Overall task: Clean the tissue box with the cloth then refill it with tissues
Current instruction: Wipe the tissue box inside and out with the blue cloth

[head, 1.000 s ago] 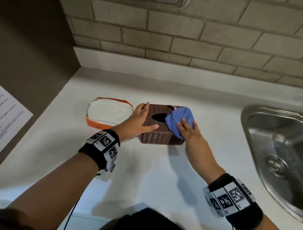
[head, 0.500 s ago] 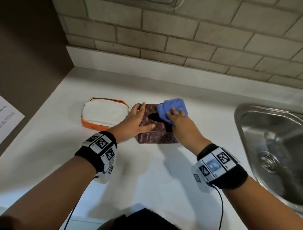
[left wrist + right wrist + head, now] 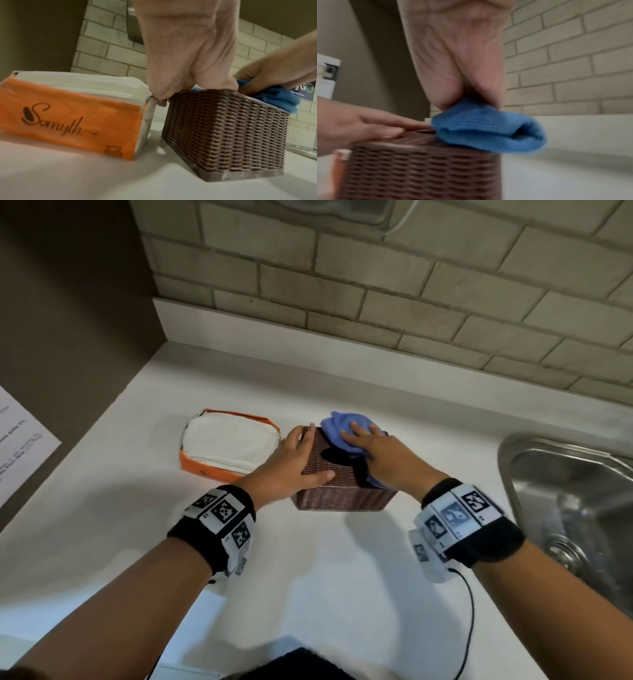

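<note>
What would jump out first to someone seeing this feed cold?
The blue cloth pressed by the right hand on top of the brown woven tissue box, mid-counter, while the left hand steadies the box's left edge. Next, the orange tissue pack just left of the box, and the steel sink far right.

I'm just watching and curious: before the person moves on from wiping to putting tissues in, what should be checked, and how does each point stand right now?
1. Tissue box steadied: ok, the left hand rests flat on its top.
2. Cloth in contact with the box: ok, the right hand presses it on the far part of the top.
3. Top opening unblocked: ok, the oval slot shows dark and clear.
4. Box sides wiped: cannot tell.
5. Refill ready: ok, the tissue pack lies just left of the box, white tissues exposed.
6. Box empty inside: cannot tell.
</note>
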The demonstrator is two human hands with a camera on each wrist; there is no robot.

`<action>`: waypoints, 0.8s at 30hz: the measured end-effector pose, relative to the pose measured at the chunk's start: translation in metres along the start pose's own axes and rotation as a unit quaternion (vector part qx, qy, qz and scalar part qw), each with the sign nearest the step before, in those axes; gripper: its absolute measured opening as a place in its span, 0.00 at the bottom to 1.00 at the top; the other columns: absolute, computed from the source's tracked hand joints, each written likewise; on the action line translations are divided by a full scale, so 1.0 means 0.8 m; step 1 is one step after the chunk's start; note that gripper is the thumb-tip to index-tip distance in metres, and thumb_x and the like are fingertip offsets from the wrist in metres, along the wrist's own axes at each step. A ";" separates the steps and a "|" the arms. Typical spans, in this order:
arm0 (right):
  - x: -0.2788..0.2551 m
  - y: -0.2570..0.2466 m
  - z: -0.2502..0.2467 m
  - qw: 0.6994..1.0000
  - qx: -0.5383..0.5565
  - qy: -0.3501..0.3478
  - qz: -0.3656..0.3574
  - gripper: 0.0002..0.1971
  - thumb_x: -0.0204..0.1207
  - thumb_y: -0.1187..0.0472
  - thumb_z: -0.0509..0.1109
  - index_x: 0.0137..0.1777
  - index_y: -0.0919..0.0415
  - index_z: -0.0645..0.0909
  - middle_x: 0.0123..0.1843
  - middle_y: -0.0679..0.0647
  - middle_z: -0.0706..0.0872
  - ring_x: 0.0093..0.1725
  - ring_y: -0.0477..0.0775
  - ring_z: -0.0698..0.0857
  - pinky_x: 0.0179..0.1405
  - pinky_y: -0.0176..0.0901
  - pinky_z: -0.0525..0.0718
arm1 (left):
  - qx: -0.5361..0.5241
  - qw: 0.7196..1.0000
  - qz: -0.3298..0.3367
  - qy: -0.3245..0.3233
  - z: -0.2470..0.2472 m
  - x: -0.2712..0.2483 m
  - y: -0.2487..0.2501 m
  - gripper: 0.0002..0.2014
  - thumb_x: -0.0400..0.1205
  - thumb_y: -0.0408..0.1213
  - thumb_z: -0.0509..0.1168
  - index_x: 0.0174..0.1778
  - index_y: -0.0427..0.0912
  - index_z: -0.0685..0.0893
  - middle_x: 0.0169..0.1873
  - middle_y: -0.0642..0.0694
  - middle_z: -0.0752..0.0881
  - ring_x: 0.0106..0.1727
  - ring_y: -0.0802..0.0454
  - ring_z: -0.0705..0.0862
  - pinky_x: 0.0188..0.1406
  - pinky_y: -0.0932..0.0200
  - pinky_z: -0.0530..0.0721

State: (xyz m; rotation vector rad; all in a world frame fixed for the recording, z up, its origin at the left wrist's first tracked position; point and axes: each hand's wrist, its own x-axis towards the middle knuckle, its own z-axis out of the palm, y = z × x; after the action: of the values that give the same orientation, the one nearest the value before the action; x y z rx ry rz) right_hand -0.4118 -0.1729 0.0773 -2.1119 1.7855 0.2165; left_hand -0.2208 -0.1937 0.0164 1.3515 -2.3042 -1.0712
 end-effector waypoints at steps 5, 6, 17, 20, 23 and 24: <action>-0.012 0.019 0.010 0.996 0.082 -0.007 -0.027 0.29 0.84 0.46 0.53 0.83 0.47 0.49 0.86 0.49 0.44 0.84 0.58 0.38 0.81 0.61 0.42 | -0.002 1.000 -0.004 -0.010 0.001 0.001 -0.003 0.48 0.79 0.57 0.64 0.84 0.43 0.40 0.82 0.45 0.48 0.82 0.45 0.53 0.81 0.43 0.62; -0.012 0.017 0.021 0.998 0.058 0.010 -0.031 0.30 0.83 0.43 0.51 0.83 0.47 0.48 0.86 0.49 0.43 0.84 0.59 0.37 0.80 0.62 0.42 | -0.002 1.000 -0.003 -0.008 0.002 0.001 -0.003 0.48 0.79 0.57 0.64 0.84 0.42 0.40 0.82 0.45 0.49 0.82 0.44 0.54 0.81 0.44 0.62; -0.012 -0.003 0.061 0.990 0.028 0.134 -0.027 0.24 0.86 0.50 0.45 0.82 0.47 0.52 0.85 0.45 0.51 0.85 0.55 0.44 0.82 0.54 0.43 | 0.008 1.000 0.012 0.014 0.003 0.001 -0.004 0.46 0.78 0.56 0.66 0.83 0.42 0.47 0.79 0.42 0.55 0.80 0.42 0.60 0.79 0.43 0.65; -0.015 0.010 0.055 0.985 0.084 0.143 -0.048 0.23 0.86 0.51 0.50 0.81 0.46 0.58 0.84 0.46 0.55 0.85 0.54 0.46 0.82 0.52 0.44 | 0.011 1.000 0.009 0.008 0.003 0.002 -0.006 0.46 0.78 0.57 0.66 0.83 0.42 0.47 0.80 0.42 0.54 0.81 0.42 0.59 0.79 0.42 0.65; -0.016 -0.002 0.062 0.979 0.066 0.188 -0.034 0.22 0.86 0.51 0.52 0.79 0.49 0.62 0.83 0.47 0.60 0.84 0.56 0.50 0.82 0.51 0.47 | 0.008 1.000 0.009 0.011 0.003 0.001 -0.004 0.46 0.78 0.56 0.66 0.83 0.43 0.46 0.81 0.42 0.53 0.81 0.43 0.58 0.79 0.43 0.64; -0.019 -0.006 0.066 0.979 0.064 0.189 -0.034 0.22 0.86 0.50 0.52 0.79 0.49 0.63 0.83 0.47 0.60 0.84 0.56 0.50 0.82 0.50 0.46 | 0.006 1.000 0.012 0.013 0.003 0.000 -0.004 0.46 0.78 0.55 0.66 0.83 0.42 0.46 0.81 0.42 0.53 0.81 0.43 0.58 0.80 0.44 0.64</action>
State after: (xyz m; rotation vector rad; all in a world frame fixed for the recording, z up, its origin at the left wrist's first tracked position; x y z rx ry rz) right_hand -0.4036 -0.1389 0.0350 -2.2257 1.8642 -0.3324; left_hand -0.2203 -0.1936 0.0128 1.3307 -2.3054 -1.0275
